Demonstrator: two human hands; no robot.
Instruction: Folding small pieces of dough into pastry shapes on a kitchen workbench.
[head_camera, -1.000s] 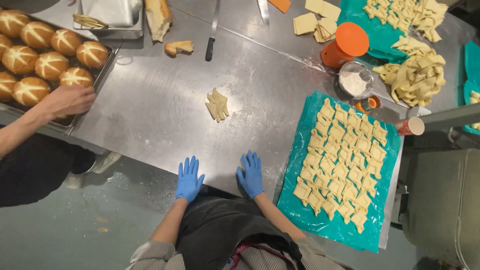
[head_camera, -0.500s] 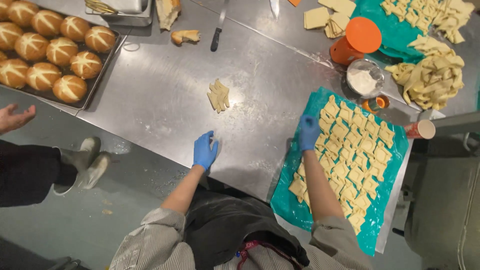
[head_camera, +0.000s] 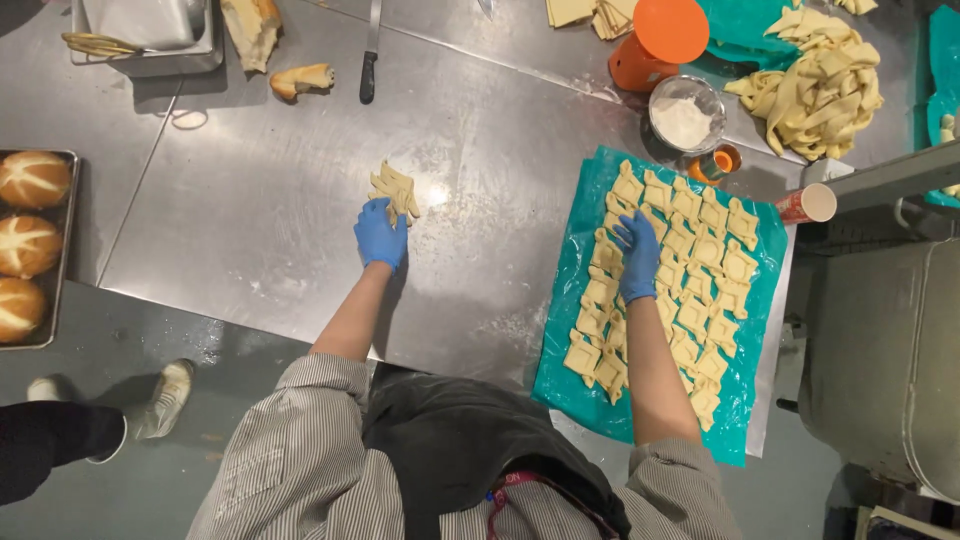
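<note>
Teal plastic sheeting (head_camera: 570, 385) lay on the right part of the steel table (head_camera: 250, 230) in front of you, covered in rows of small folded dough squares (head_camera: 700, 260). Beyond it stood an orange tub (head_camera: 655, 45) tipped on its side, a round metal bowl of flour (head_camera: 685, 115), a small orange cup (head_camera: 718, 162), and a heap of dough strips (head_camera: 815, 85) on another teal sheet. A white-and-red paper cup (head_camera: 808, 203) lay on its side at the table's right edge. At the far left sat a metal pan (head_camera: 150, 35), torn pieces of bread (head_camera: 300, 80), and a black-handled knife (head_camera: 370, 55); a tray of scored round buns (head_camera: 30, 240) rested at the left edge, and another person's shoes (head_camera: 165, 395) showed on the floor beside you. Nothing lay between your hands and the dough. Your left hand (head_camera: 380, 235), in a blue glove, reached forward with fingers curled onto the near edge of a small stack of dough pieces (head_camera: 395, 188) sitting alone mid-table. Your right hand (head_camera: 638, 255), also gloved in blue, rested loosely spread, palm down, on the dough squares at the sheet's left side, touching them without a clear grip.
</note>
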